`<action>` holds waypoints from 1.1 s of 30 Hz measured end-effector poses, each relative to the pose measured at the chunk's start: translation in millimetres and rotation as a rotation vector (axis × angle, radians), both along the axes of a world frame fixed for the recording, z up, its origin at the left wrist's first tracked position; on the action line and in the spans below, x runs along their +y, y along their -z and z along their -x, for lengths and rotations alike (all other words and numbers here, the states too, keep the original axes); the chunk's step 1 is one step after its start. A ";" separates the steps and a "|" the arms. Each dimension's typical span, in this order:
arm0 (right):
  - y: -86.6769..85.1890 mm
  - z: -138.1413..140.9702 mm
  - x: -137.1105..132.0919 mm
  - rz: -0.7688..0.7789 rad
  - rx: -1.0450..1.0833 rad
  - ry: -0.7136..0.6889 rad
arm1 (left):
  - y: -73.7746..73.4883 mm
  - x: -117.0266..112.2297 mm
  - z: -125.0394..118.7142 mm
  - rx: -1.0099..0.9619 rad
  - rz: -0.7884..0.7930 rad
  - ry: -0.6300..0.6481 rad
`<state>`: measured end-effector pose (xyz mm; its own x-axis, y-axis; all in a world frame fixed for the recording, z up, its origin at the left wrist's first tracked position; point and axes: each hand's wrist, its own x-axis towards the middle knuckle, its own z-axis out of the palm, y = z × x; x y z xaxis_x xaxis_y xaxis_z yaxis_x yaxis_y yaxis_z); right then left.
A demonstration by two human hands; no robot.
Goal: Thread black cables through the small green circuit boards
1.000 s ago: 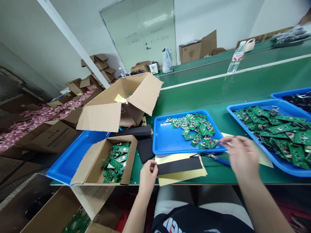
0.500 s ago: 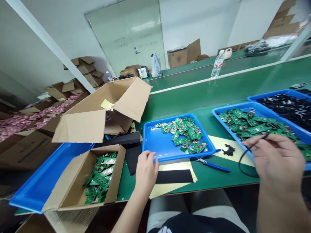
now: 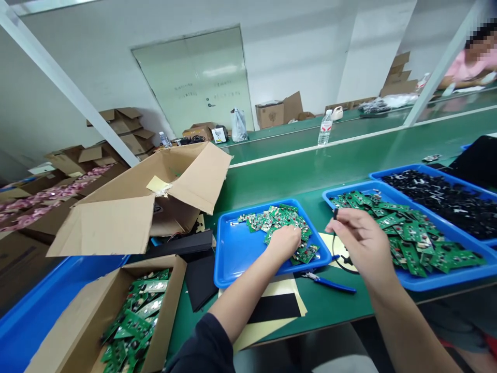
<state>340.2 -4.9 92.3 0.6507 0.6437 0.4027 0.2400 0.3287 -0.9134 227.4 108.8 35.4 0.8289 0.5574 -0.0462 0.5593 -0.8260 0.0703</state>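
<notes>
My left hand (image 3: 285, 242) is down at the pile of small green circuit boards (image 3: 277, 215) in the middle blue tray (image 3: 233, 267). Its fingers are curled together, and the fingertips are hidden against the boards, so what they grip does not show. Between the thumb and fingers of my right hand (image 3: 365, 246) is a thin black strip (image 3: 335, 213), bent in a loop that hangs below the hand. Just in front of the tray lie blue-handled cutters (image 3: 334, 284). A black rectangular sheet (image 3: 275, 309) rests on yellowish paper (image 3: 267, 328) near the table edge.
To the right, one blue tray (image 3: 427, 284) holds longer green boards and another (image 3: 375, 175) holds small black parts. A cardboard box (image 3: 176, 305) of boards and a large open carton (image 3: 112, 223) occupy the left. A water bottle (image 3: 325, 128) stands behind. Another person (image 3: 466, 70) sits far right.
My left hand has moved from the tray's front edge right and forward onto the circuit boards, closing its fingers. My right hand has come left with the black strip. The view has turned right.
</notes>
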 end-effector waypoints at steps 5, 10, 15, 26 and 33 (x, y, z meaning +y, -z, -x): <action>-3.9 -17.6 44.1 0.122 -0.016 -0.137 | -8.5 7.9 7.6 -0.087 -0.054 -0.064; -8.3 -24.2 84.2 0.201 0.006 -0.234 | -54.3 21.1 31.6 -0.322 -0.243 -0.167; -24.4 -0.3 105.8 0.103 0.083 -0.327 | -101.2 9.9 66.6 -0.548 -0.470 -0.173; -34.6 40.0 129.0 -0.102 0.201 -0.386 | -113.0 -1.5 79.2 -0.647 -0.571 0.100; -42.7 49.1 124.8 -0.144 0.195 -0.462 | -113.2 17.7 82.1 -1.147 0.225 -0.371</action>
